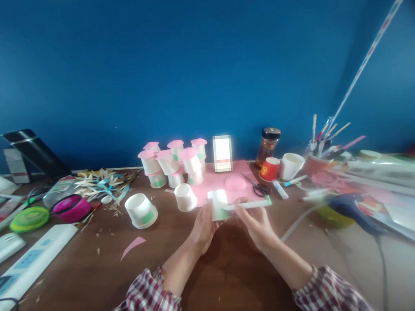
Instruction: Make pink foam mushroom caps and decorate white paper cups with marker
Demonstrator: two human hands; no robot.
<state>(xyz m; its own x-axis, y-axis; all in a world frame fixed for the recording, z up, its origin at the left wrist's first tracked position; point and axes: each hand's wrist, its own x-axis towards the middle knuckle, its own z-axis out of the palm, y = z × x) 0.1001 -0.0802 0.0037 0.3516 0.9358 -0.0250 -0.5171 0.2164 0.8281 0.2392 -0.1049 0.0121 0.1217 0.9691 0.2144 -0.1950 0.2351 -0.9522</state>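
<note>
My left hand [203, 228] grips a white paper cup [218, 203] with a green patch near its lower edge. In my right hand [255, 223] is a slim white marker-like stick [250, 205] with a green end, its other end at the cup's side. Whether its tip touches the cup I cannot tell. Behind my hands lies a pink paper sheet [209, 184], with a round pink paper piece [235, 182] and black-handled scissors [261, 189] on it. To the left stand two loose white paper cups, a nearer one [140, 211] and a smaller-looking one [185, 198].
Stacked cups with pink paper tops [174, 162] stand at the back. A red cup [269, 169], a white cup [291, 166] and a lidded jar [269, 146] are right of them. A power strip [34, 267], paper strips [105, 184] and a glue gun-like blue tool [355, 214] lie around.
</note>
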